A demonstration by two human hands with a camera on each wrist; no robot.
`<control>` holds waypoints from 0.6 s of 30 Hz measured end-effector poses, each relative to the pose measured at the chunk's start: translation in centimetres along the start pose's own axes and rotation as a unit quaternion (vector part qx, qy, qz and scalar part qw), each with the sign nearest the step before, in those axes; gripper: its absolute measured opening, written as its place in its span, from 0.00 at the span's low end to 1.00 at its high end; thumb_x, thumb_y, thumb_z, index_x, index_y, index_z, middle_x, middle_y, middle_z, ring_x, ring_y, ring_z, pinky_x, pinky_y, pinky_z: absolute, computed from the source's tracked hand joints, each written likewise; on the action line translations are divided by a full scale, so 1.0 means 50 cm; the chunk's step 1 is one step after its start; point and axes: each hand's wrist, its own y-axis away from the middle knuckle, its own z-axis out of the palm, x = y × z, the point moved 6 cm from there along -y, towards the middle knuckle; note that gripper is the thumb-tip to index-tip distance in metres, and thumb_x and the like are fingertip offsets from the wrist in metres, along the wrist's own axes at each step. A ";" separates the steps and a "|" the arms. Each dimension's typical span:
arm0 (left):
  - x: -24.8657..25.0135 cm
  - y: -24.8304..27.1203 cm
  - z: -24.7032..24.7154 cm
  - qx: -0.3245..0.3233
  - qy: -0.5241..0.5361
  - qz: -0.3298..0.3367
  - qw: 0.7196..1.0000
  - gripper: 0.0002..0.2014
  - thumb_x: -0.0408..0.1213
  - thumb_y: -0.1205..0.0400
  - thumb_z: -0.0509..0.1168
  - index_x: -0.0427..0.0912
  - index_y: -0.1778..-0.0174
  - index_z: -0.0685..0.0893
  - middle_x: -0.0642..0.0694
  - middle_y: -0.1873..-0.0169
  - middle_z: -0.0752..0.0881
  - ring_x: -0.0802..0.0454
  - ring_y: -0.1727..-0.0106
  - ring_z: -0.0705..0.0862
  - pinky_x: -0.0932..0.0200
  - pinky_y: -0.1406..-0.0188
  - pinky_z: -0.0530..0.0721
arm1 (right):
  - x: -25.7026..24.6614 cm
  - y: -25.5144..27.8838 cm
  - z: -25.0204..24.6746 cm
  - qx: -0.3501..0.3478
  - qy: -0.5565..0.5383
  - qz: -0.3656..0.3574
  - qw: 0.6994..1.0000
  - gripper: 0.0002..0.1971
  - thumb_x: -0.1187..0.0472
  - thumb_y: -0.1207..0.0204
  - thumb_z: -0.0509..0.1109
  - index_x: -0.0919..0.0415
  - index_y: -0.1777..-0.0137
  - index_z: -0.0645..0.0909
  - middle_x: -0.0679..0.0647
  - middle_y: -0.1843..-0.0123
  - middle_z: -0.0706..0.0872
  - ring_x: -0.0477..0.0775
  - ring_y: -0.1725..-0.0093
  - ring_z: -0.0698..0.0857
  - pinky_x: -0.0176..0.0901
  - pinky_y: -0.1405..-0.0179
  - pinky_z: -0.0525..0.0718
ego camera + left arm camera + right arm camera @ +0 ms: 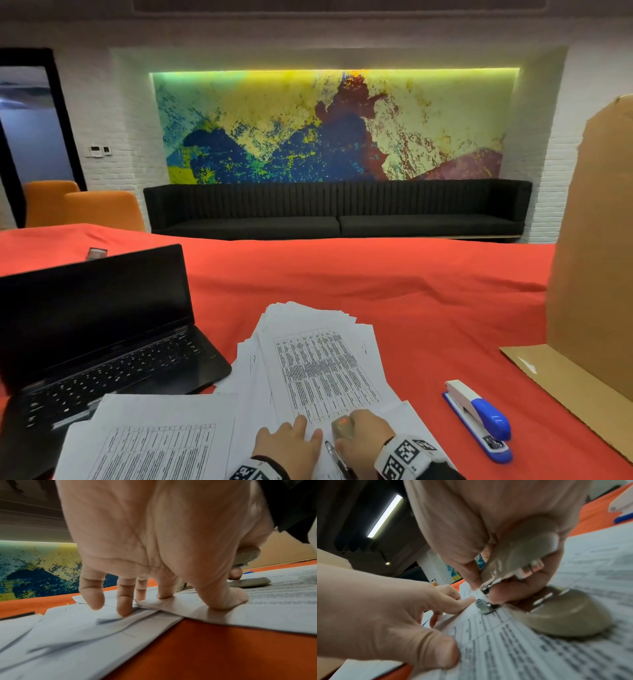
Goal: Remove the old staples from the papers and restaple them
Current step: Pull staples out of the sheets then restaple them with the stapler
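Head view: both hands low at the near edge of the red-clothed surface (pixel 394 291). Right hand (pixel 364 433) grips the beige claw-type staple remover (pixel 518 566), fingers curled round it, its metal teeth down on the corner of the printed white paper sheets (pixel 322 370). Left hand (pixel 287 445) lies spread, straight fingers (pixel 93 592) pressing those sheets flat just beside the teeth. Blue-and-white stapler (pixel 479 421) rests untouched to the right, black open laptop (pixel 96 329) to the left

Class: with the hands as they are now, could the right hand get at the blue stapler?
Probably yes. The stapler lies in the open on the red cloth, nothing between it and the right hand. But that hand grips the staple remover, which it must put down first.
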 end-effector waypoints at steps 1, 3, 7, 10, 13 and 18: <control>0.000 0.001 0.001 0.004 0.000 0.000 1.000 0.32 0.50 0.13 0.54 0.48 0.16 0.48 0.35 0.19 0.53 0.36 0.22 0.63 0.34 0.31 0.64 | -0.002 -0.007 0.007 0.003 0.007 0.003 1.000 0.10 0.54 0.16 0.57 0.55 0.55 0.76 0.57 0.37 0.78 0.55 0.36 0.79 0.38 0.42 0.74; -0.001 0.003 0.001 0.017 0.007 -0.006 1.000 0.33 0.49 0.14 0.57 0.49 0.16 0.49 0.35 0.20 0.54 0.36 0.23 0.63 0.34 0.32 0.65 | -0.009 -0.022 0.012 0.035 0.007 0.008 0.999 0.15 0.55 0.16 0.58 0.57 0.34 0.77 0.57 0.29 0.77 0.56 0.31 0.78 0.39 0.37 0.75; -0.002 0.009 0.000 0.026 0.039 -0.003 0.999 0.43 0.63 0.21 0.63 0.49 0.17 0.50 0.38 0.21 0.56 0.38 0.23 0.63 0.35 0.32 0.65 | -0.020 -0.032 0.001 0.090 -0.087 0.011 0.992 0.17 0.58 0.17 0.60 0.57 0.29 0.75 0.54 0.35 0.83 0.54 0.37 0.82 0.31 0.52 0.79; -0.003 0.007 0.004 0.023 0.039 -0.005 0.999 0.48 0.70 0.26 0.61 0.50 0.16 0.50 0.40 0.21 0.56 0.38 0.22 0.63 0.35 0.31 0.64 | 0.001 -0.025 -0.028 0.102 -0.118 -0.009 0.988 0.05 0.57 0.18 0.61 0.48 0.54 0.76 0.46 0.62 0.78 0.47 0.63 0.81 0.32 0.70 0.76; -0.002 0.003 -0.002 0.011 0.011 -0.010 1.000 0.49 0.71 0.28 0.63 0.48 0.17 0.53 0.39 0.22 0.58 0.38 0.24 0.66 0.35 0.32 0.65 | 0.051 -0.012 -0.051 0.080 -0.041 -0.012 0.996 0.12 0.54 0.20 0.60 0.50 0.66 0.71 0.46 0.64 0.79 0.48 0.63 0.80 0.35 0.69 0.77; 0.027 0.008 -0.053 0.046 -0.044 0.014 0.998 0.48 0.75 0.35 0.66 0.44 0.27 0.72 0.42 0.31 0.72 0.39 0.29 0.68 0.33 0.32 0.62 | 0.105 0.024 -0.055 0.034 0.082 -0.010 0.996 0.06 0.53 0.21 0.64 0.51 0.58 0.73 0.45 0.59 0.79 0.43 0.61 0.78 0.26 0.74 0.65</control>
